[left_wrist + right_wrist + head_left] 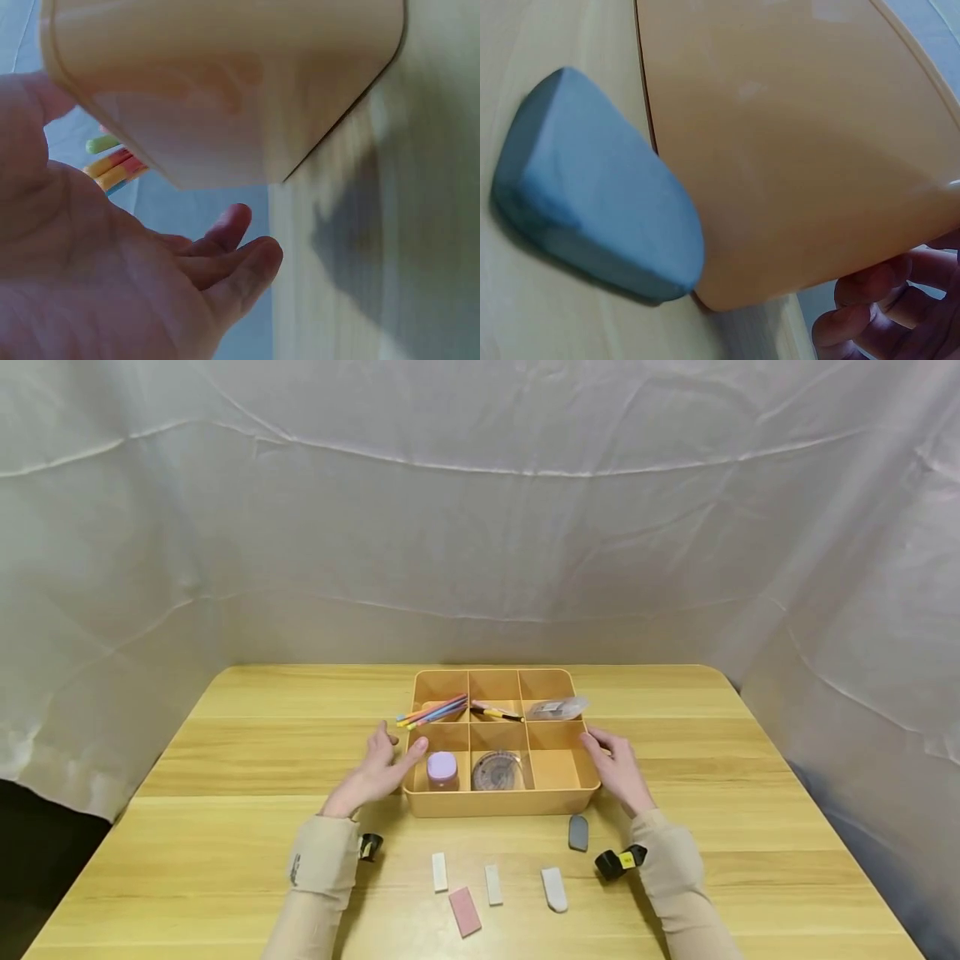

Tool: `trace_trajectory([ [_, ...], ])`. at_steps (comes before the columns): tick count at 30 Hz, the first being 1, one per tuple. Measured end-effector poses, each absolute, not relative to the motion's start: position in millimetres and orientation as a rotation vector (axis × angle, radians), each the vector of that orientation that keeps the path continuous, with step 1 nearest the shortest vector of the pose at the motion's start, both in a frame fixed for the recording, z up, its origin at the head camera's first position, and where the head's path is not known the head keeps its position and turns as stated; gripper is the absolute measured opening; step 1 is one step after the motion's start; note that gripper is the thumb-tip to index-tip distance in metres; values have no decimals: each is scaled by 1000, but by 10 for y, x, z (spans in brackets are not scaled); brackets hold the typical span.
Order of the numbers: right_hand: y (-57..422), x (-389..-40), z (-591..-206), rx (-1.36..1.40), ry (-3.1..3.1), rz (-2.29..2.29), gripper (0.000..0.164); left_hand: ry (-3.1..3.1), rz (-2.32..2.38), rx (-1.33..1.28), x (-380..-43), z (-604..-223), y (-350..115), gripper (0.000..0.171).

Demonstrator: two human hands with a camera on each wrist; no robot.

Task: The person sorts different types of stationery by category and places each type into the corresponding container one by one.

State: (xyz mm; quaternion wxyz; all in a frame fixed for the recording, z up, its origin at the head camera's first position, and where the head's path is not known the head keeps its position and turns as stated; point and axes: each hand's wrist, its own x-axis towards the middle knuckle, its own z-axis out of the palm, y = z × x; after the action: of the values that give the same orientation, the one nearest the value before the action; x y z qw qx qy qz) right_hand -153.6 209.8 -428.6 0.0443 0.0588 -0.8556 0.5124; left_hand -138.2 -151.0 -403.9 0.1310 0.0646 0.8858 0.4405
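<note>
A light-orange organizer box with several compartments sits on the table. My left hand is at its left side, thumb over the rim, the other fingers spread away from the wall. My right hand grips the right rim, thumb inside and fingers curled along the outer wall. In the box are thin colored pens, a black-and-yellow pen, a clear plastic packet, a lilac-lidded jar and a round clear case.
In front of the box lie a dark grey rounded block, two small white blocks, one at left and one mid-table, a pink block and a pale rounded block. A grey cloth hangs behind the table.
</note>
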Motion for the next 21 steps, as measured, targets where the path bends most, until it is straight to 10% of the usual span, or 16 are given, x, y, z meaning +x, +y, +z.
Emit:
trace_trajectory([
  [21, 2102, -1515, -4278, 162, -2616, 1631, 52, 2508, 1299, 292, -1416, -4160, -1442, 70],
])
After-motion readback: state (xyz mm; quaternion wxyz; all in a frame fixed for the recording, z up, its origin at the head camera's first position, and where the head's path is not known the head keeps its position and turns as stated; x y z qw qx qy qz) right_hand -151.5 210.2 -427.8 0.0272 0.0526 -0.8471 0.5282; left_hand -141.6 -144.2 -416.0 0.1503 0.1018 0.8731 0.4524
